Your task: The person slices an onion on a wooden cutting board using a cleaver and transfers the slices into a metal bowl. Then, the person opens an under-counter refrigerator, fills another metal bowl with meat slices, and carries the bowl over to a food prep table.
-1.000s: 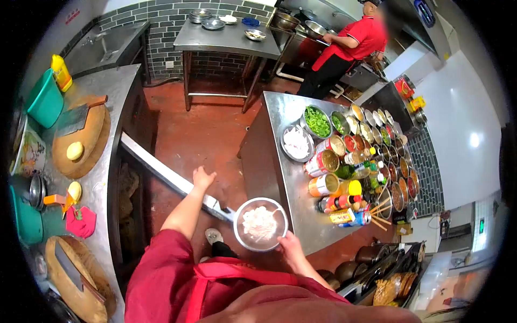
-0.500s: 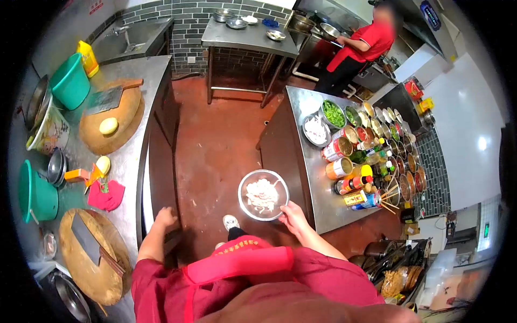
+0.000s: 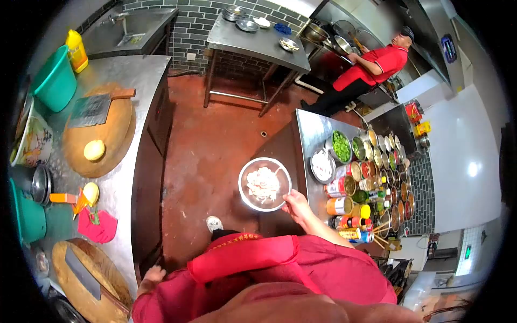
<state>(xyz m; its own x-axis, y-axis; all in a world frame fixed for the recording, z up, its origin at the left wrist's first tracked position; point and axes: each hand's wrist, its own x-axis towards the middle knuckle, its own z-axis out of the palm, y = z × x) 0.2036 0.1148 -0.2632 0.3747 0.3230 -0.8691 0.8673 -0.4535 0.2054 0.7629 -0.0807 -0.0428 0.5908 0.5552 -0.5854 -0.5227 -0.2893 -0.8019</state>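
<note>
My right hand (image 3: 296,204) grips the rim of a metal bowl (image 3: 243,200) at its lower right side. Pale, sliced pieces of food (image 3: 263,183) lie inside the bowl, which is held over the red floor in front of me. My left hand (image 3: 154,274) hangs low by the left counter's edge, its fingers curled in loosely with nothing visible in them. To the right of the bowl, a steel table (image 3: 305,125) carries a bowl of white pieces (image 3: 322,166), a bowl of chopped greens (image 3: 340,146), and several jars, bottles and seasoning tubs.
The left counter (image 3: 119,188) holds two round chopping boards with cleavers, including a wooden board (image 3: 116,145), plus a pink cloth (image 3: 98,226) and a green bucket (image 3: 55,81). Ahead stands a steel table (image 3: 253,46) with dishes. A co-worker (image 3: 379,62) stands at the stove.
My view has shifted forward, and the right-hand table is closer to the bowl. The bowl stays in my right hand. My left hand has swung down and back. The co-worker's body has turned slightly.
</note>
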